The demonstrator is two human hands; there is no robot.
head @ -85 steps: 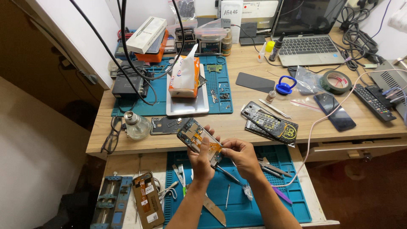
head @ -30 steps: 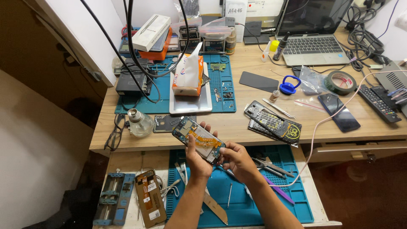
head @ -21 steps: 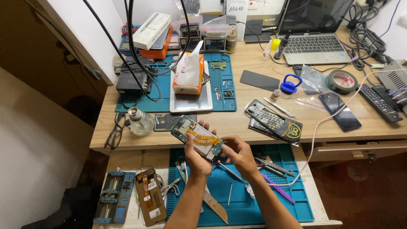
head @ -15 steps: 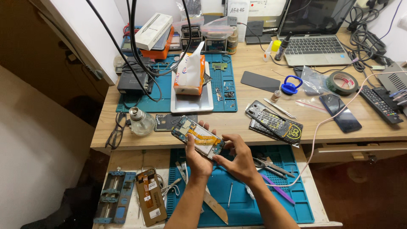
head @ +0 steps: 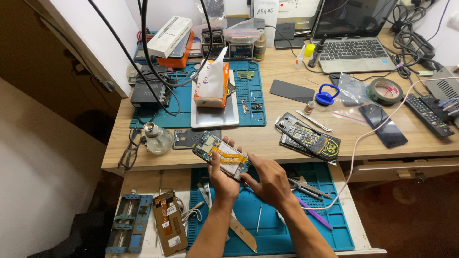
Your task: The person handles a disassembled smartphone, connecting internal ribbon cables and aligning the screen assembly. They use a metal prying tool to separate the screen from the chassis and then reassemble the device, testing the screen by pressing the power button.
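Cradling an opened smartphone (head: pixel 222 155) from below, the left hand (head: pixel 223 177) grips it firmly. The right hand (head: pixel 270 180) pinches its lower end with curled fingers, above the blue repair mat (head: pixel 277 224).

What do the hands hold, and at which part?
The opened phone with an orange flex cable: left hand grips its long edges near the lower end; right hand touches that end.

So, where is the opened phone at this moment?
In the head view, the opened phone is low of centre, held by the left hand and right hand above the blue mat, near the desk edge.
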